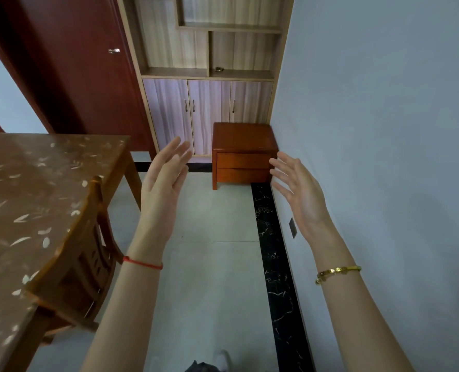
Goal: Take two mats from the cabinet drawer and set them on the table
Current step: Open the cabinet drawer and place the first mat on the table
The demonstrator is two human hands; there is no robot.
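Glossy red-brown wooden cabinet (pixel 243 146), matt pale wood-grain cupboard (pixel 207 108) — table (pixel 35 183) top shiny, leaf-patterned

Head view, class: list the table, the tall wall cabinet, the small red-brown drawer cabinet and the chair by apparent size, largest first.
1. Table, nearest the camera.
2. Tall wall cabinet, far off, so likely bigger in reality.
3. Chair, partly hidden.
4. Drawer cabinet.
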